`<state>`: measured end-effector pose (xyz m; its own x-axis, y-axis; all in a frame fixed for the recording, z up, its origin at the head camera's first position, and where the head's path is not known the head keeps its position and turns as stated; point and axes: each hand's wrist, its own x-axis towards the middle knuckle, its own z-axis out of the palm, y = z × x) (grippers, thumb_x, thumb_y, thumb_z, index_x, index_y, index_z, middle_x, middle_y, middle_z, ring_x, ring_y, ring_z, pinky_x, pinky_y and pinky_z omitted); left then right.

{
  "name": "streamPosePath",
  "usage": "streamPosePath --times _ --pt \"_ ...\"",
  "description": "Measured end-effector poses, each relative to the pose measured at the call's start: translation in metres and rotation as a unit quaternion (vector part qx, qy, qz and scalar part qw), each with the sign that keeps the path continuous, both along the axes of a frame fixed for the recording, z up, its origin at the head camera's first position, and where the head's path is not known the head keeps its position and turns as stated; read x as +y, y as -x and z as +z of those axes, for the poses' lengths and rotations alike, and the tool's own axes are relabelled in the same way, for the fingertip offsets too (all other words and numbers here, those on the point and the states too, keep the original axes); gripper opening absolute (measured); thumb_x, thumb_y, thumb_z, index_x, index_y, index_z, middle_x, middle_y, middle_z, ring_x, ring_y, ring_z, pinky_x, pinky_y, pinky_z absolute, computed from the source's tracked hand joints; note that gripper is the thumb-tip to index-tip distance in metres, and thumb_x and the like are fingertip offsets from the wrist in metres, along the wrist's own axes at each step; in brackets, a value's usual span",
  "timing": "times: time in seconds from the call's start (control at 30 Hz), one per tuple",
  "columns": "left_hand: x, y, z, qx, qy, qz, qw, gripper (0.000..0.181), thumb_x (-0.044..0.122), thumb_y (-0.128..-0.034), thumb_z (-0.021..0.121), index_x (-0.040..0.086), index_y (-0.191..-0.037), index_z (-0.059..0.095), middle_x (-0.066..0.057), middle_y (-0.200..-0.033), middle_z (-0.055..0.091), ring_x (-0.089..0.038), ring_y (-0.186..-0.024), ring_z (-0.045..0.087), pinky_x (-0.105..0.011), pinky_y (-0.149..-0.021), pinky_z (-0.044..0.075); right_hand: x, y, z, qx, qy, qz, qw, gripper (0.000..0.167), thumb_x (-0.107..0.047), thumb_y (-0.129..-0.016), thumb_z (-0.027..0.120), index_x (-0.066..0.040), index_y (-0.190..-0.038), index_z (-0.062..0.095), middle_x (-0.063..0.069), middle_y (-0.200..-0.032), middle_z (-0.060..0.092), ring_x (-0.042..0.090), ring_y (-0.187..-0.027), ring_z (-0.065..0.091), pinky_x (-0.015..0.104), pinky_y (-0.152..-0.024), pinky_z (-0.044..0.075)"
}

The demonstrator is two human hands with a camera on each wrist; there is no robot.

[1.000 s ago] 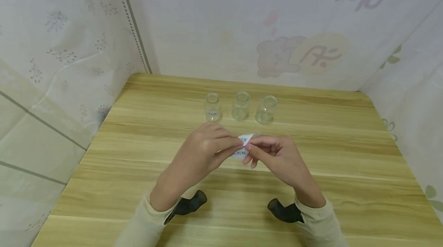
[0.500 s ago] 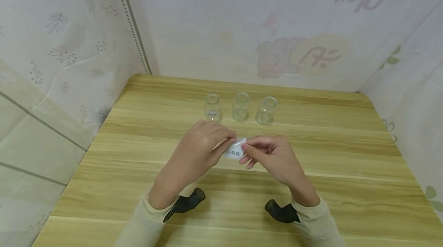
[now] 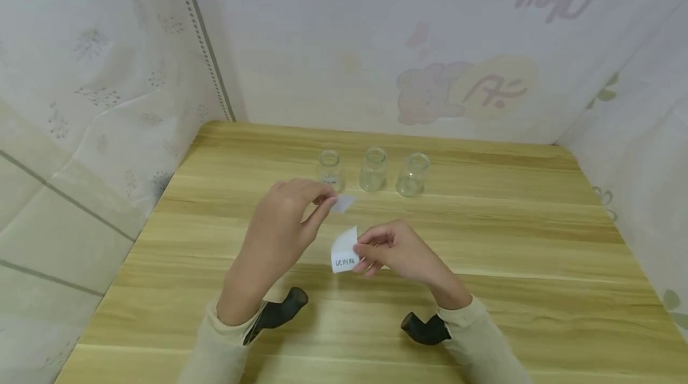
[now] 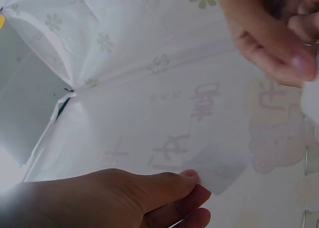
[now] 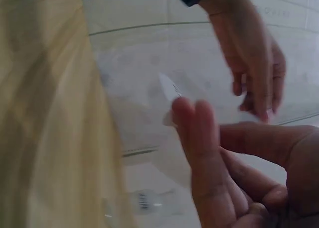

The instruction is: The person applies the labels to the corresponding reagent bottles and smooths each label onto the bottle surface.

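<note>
While your left hand [image 3: 280,224] pinches the small label [image 3: 344,203] just below the head view's centre, touch only its corner.
Your right hand [image 3: 400,252] pinches the printed sheet [image 3: 344,249] lower down; hold them apart, as the label is probably sticky and could crease.

Behind my right hand [image 3: 402,251] and rectangular white paper label [image 3: 345,252], three clear cylindrical glass bottles [image 3: 373,174] on a yellow wood-grain table [image 3: 510,211].
</note>
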<state>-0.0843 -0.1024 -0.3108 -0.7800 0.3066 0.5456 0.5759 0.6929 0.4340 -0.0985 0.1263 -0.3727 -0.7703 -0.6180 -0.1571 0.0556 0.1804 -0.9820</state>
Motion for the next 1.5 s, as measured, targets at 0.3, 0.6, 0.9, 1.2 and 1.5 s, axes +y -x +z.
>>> streamPosePath --times 0.3,0.6,0.9,1.2,1.5 --pt "0.001 -0.002 0.0 -0.016 0.003 0.003 0.9999 0.007 0.009 -0.0931 0.078 0.006 -0.1 0.076 -0.003 -0.09 0.075 -0.017 -0.085 0.069 -0.039 -0.076 0.051 -0.019 0.011 -0.049 -0.099 -0.01 0.119 0.9879 0.017 -0.003 -0.1 0.065 0.011 -0.101 0.074 0.018 -0.089 0.077 0.02 -0.074 0.076 0.041 -0.073 0.063" --pt "0.004 0.0 -0.005 -0.042 0.016 0.005 0.999 0.006 0.007 -0.0906 0.08 0.01 -0.092 0.075 0.0 -0.086 0.073 -0.016 -0.082 0.068 -0.037 -0.073 0.05 -0.008 0.008 -0.032 0.031 -0.165 -0.003 0.9858 0.019 -0.02 -0.097 0.073 -0.003 -0.106 0.073 0.009 -0.092 0.072 0.02 -0.071 0.068 0.033 -0.065 0.058" --pt "0.02 0.002 -0.013 0.031 0.065 -0.037 0.9967 0.005 0.008 -0.0879 0.082 0.008 -0.087 0.077 0.0 -0.085 0.075 -0.016 -0.077 0.068 -0.034 -0.07 0.048 0.004 0.003 0.013 0.049 -0.005 -0.146 0.9881 0.032 -0.026 -0.108 0.059 0.003 -0.104 0.073 0.009 -0.086 0.071 0.02 -0.064 0.067 0.026 -0.051 0.052" --pt "0.029 -0.002 -0.018 0.066 0.117 -0.05 0.9897 0.008 0.011 -0.0853 0.086 0.014 -0.088 0.079 0.004 -0.084 0.075 -0.017 -0.08 0.067 -0.036 -0.08 0.045 0.006 0.004 0.013 0.034 -0.022 -0.196 0.9797 0.025 -0.021 -0.104 0.065 0.002 -0.101 0.074 0.007 -0.085 0.072 0.016 -0.057 0.064 0.024 -0.047 0.04" --pt "0.035 -0.002 -0.022 0.083 0.156 -0.052 0.9829 0.014 0.008 -0.0829 0.088 0.016 -0.084 0.077 0.006 -0.081 0.072 -0.015 -0.083 0.065 -0.045 -0.086 0.042 0.007 0.005 0.014 0.029 -0.036 -0.195 0.9797 0.026 -0.024 -0.102 0.068 0.001 -0.097 0.076 0.005 -0.08 0.072 0.016 -0.055 0.063 0.024 -0.045 0.037"
